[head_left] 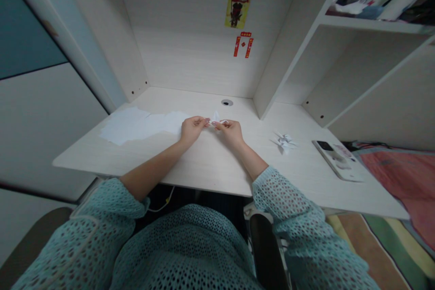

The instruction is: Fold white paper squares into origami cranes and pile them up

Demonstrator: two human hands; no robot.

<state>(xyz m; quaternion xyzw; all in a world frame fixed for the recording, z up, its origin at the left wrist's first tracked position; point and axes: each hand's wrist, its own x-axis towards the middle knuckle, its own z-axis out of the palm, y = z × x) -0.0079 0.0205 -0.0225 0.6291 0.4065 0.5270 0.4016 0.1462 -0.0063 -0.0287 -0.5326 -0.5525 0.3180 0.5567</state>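
A bare left hand (193, 129) and bare right hand (232, 131) pinch a small, pointed, white folded-paper piece (216, 117) between their fingertips over a pale wood-grain desk (210, 167), where an uneven tug from either side could tear or skew its thin folds.

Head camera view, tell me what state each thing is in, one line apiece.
Left hand: fingers pinched on the folded paper.
Right hand: fingers pinched on it too.
Folded paper: held between both hands, one point sticking up.
White sheets: lying flat, spread out.
Folded paper pieces: resting on the desk.
Phone: lying flat, camera side up.
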